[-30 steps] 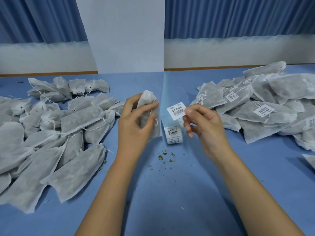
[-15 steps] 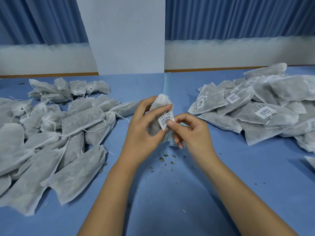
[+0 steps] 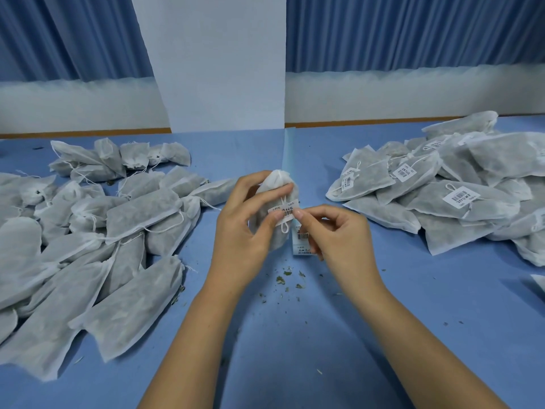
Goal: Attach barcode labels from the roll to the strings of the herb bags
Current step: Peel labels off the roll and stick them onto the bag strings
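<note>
Above the middle of the blue counter (image 3: 295,335), the left hand (image 3: 244,228) wraps its grip round a soft, light herb bag (image 3: 274,184) held upright, thumb pressing the barcode label (image 3: 284,212) onto the string (image 3: 285,228). The right hand (image 3: 339,240) pinches the label's right edge. I'd fold that flimsy sticker over the thin cord near its loop, gently, since squeezing the bag likely sheds herb crumbs (image 3: 280,280)
</note>
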`<state>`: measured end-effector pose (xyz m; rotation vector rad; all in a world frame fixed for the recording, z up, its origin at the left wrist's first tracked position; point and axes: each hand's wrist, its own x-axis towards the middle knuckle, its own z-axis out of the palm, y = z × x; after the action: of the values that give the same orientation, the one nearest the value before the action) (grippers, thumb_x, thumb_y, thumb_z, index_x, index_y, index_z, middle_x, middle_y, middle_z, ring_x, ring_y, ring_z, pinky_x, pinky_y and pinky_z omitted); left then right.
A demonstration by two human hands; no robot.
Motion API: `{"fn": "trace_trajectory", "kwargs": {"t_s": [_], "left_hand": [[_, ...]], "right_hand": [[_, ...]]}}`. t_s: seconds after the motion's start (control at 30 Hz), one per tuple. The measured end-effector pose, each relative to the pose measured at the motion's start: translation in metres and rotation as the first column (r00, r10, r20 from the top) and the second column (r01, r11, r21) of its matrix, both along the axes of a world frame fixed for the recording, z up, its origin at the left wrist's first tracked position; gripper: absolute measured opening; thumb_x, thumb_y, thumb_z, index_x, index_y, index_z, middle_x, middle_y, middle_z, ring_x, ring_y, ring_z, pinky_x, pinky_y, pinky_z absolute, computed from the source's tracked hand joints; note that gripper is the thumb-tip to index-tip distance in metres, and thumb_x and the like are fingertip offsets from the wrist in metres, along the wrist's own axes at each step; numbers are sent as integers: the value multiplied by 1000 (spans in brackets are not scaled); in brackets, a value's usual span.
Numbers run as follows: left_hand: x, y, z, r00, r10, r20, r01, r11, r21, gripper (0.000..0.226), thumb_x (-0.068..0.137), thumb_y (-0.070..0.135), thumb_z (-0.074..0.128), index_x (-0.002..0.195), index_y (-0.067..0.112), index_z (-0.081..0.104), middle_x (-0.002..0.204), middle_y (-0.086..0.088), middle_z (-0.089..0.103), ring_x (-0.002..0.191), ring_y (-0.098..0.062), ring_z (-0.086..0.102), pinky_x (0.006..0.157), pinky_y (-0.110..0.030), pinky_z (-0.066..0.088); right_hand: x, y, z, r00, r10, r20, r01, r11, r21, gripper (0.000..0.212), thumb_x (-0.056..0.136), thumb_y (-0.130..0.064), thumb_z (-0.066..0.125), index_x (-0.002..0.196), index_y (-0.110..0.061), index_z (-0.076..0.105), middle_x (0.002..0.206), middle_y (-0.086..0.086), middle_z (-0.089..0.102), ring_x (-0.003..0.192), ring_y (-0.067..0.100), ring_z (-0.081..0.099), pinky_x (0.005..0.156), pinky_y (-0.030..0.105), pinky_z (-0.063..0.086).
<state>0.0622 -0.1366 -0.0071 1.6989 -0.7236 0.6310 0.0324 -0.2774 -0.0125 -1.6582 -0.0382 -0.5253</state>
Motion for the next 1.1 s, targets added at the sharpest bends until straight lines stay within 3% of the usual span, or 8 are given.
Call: {"fn": "trace_trajectory", "kwargs": {"t_s": [0.13, 0.27, 0.33, 0.43, 0.57, 0.73, 0.93, 1.1], "left_hand": [[0, 0, 0, 999, 7, 33, -8, 1000, 22, 43, 84, -9, 62, 112, 24, 66, 119, 12, 53, 114, 1, 51, 95, -12, 38], [2, 3, 0, 997, -5, 75, 1, 999, 46, 45, 83, -12, 61, 113, 21, 66, 119, 6, 54, 115, -4, 52, 95, -14, 39], [1, 4, 0, 994, -57, 89, 53, 998, 39, 47, 84, -8, 62, 116, 26, 66, 121, 4, 56, 119, -13, 54, 98, -23, 43], [-2, 3, -1, 992, -127, 10, 127, 990, -54, 58, 86, 4, 67, 131, 39, 54, 126, 9, 59, 117, -19, 58, 98, -32, 48], [-1, 0, 4, 969, -170, -177, 127, 964, -234, 50, 85, 17, 69, 129, 33, 51, 101, 11, 70, 96, -8, 66, 84, -19, 48], [-1, -8, 15, 956, -113, -270, 16, 940, -340, 36, 88, 7, 69, 117, 25, 58, 77, 8, 70, 76, -5, 66, 73, -14, 50], [-11, -27, 24, 883, -58, -465, 6, 994, -112, 40, 83, 24, 75, 118, 26, 57, 74, 12, 72, 71, -1, 67, 61, -12, 48], [-24, -49, 27, 865, -36, -501, 32, 999, -18, 48, 81, 28, 77, 123, 28, 53, 85, 5, 73, 82, -11, 69, 77, -28, 54]], "right_hand": [[-1, 5, -2, 989, -104, 101, 124, 969, -216, 8, 83, -23, 73, 89, -21, 68, 72, -13, 58, 60, 8, 48, 62, 17, 39], [1, 3, -3, 993, -35, 112, 63, 963, -264, 65, 78, -28, 76, 133, -25, 41, 111, -9, 54, 95, 5, 51, 84, 8, 37], [0, 3, -1, 986, 36, 161, 4, 971, -240, 48, 78, -29, 75, 121, -28, 53, 114, -12, 60, 107, 5, 54, 90, 10, 37], [0, 3, 1, 987, 57, 150, -55, 998, -20, 25, 76, -18, 78, 98, -20, 64, 96, -7, 68, 93, 13, 61, 85, 22, 47], [4, -1, 7, 992, 63, 109, -91, 956, 279, 22, 71, -2, 78, 88, -9, 65, 85, 6, 71, 81, 15, 67, 73, 21, 53], [0, 3, 9, 989, 129, 77, -148, 915, 376, 16, 78, -19, 71, 88, -8, 67, 83, 2, 72, 80, 12, 67, 74, 23, 53], [-10, -7, 17, 999, 21, 29, -31, 918, 395, 18, 87, -14, 67, 91, 3, 66, 81, 8, 68, 78, 15, 63, 75, 28, 50], [-24, -23, 25, 994, -103, -16, 102, 923, 370, 18, 87, -18, 68, 79, -2, 65, 77, 13, 63, 74, 21, 57, 74, 37, 47]]}}
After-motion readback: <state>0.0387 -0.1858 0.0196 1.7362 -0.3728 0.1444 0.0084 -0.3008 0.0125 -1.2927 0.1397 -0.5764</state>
